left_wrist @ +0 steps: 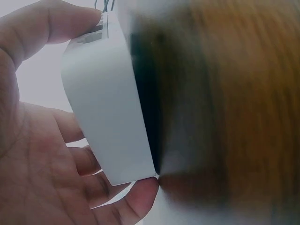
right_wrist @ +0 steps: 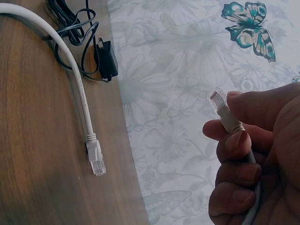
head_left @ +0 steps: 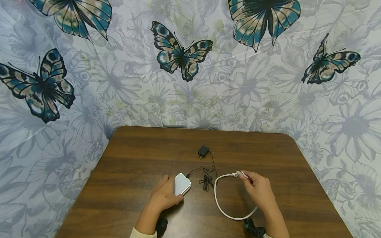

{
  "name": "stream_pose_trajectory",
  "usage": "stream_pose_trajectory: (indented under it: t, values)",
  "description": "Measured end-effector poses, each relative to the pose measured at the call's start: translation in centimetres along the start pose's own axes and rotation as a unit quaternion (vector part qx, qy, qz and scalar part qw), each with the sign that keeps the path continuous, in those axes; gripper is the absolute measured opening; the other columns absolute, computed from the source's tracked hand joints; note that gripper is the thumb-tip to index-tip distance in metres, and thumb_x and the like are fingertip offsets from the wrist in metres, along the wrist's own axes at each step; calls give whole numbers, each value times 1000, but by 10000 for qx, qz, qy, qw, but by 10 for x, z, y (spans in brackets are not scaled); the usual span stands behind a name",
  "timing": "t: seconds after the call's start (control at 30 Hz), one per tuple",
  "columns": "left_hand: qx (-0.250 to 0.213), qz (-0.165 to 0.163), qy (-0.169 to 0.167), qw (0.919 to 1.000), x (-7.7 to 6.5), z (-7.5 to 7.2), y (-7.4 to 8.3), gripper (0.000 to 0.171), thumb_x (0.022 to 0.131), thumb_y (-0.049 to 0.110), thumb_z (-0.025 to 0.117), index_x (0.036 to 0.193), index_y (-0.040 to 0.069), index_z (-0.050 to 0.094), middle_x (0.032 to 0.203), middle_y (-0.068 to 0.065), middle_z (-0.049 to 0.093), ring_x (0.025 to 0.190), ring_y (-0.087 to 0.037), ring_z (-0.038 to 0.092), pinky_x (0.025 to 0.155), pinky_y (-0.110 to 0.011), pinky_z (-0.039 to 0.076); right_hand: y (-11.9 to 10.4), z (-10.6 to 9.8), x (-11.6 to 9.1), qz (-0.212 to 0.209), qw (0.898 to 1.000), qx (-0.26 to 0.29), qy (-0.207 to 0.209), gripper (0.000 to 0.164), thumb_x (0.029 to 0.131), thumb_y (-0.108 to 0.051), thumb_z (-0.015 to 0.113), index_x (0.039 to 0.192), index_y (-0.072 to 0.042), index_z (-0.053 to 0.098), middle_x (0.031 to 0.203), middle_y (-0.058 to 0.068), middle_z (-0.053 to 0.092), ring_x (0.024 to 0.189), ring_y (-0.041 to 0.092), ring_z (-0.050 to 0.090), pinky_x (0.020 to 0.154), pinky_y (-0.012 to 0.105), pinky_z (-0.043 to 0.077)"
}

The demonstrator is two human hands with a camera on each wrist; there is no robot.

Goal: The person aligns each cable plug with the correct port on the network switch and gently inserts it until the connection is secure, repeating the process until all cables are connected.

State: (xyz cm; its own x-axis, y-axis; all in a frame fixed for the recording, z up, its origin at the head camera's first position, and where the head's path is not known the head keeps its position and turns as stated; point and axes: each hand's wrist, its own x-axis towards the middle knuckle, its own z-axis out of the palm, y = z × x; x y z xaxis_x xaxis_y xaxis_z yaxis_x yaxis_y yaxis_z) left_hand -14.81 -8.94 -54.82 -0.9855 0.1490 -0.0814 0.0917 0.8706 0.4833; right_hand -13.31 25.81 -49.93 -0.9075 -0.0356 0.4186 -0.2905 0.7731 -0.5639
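My left hand (head_left: 162, 196) grips a small white router box (head_left: 182, 184) with rounded corners, low over the table. In the left wrist view the thumb lies at the box's port end, and curled fingers reach round the opposite end. My right hand (head_left: 259, 188) pinches one clear plug (right_wrist: 218, 101) of a white Ethernet cable (head_left: 216, 197) between thumb and fingers, with the other fingers curled round the cord behind it. The cable bends in a wide loop to the left of this hand. Its other plug (right_wrist: 97, 161) hangs free of the fingers in the right wrist view.
A black power adapter (head_left: 203, 151) lies toward the back of the brown wooden table (head_left: 134, 158). Its thin black cord (head_left: 206, 182), partly bundled, runs to the white box. Behind the table hangs a floral cloth (head_left: 190, 99) with butterflies.
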Motion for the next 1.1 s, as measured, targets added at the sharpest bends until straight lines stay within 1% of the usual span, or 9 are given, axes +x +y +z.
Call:
stream_pose_trajectory:
  t: [0.1,0.27,0.47,0.53,0.6,0.67,0.8,0.97,1.1]
  values:
    - [-9,15,24,10000,-1,0,-1,88,67,40,80,140,1,51,116,-11,56,97,-23,51,74,-42,47,-1,1,1,-9,10000,-27,-24,15,89,-6,74,101,3,75,83,4,73,62,2,51,53,22,46]
    - [-23,53,63,10000,-1,0,-2,83,66,39,79,136,1,54,109,-8,56,94,-21,50,72,-41,46,-1,2,1,116,9999,16,-69,10,90,-6,73,96,1,74,72,-2,64,56,1,45,49,21,42]
    - [-103,40,24,9999,-1,-2,-1,81,68,39,78,136,1,53,103,-5,54,90,-20,49,71,-38,45,-7,1,0,361,9988,160,-281,10,92,-9,71,98,-1,74,79,3,70,59,2,49,51,21,45]
    - [-181,13,11,9998,-2,-3,0,81,68,38,77,136,1,53,101,-4,53,87,-19,49,69,-37,45,-10,2,0,374,9987,178,-283,9,92,-9,71,98,-2,74,79,0,69,59,1,49,51,21,44]
    - [-249,-11,19,9997,-1,-4,1,80,68,38,77,135,1,54,99,-4,52,85,-19,49,67,-36,44,-12,4,-1,225,9995,141,-190,7,91,-7,72,97,-3,73,77,-2,66,58,0,47,50,20,43]
    - [-289,-24,43,9996,-2,-4,1,78,68,38,76,134,2,55,99,-4,52,84,-18,49,66,-36,43,-15,6,-2,-43,10000,50,-34,7,88,-4,74,94,-3,72,72,-6,60,56,-1,42,48,20,40]
    - [-345,-62,107,9993,-1,-4,2,74,68,38,75,130,3,57,98,-3,52,82,-18,51,67,-36,44,-20,12,-4,-526,9981,-215,230,11,84,-2,78,92,-4,71,73,-8,58,58,-2,44,50,19,42]
    - [-393,-98,126,9991,1,-4,3,69,68,39,73,125,4,59,96,-2,53,80,-18,52,67,-36,45,-25,16,-5,-611,9965,-467,328,12,83,-5,79,92,-7,71,76,-7,61,63,0,49,54,21,45]
    - [-435,-124,127,9989,2,-4,3,64,68,39,73,119,5,59,92,-1,58,76,-17,53,65,-36,45,-27,16,-5,-577,9963,-526,373,12,83,-6,80,91,-9,71,74,-8,59,60,0,46,52,21,42]
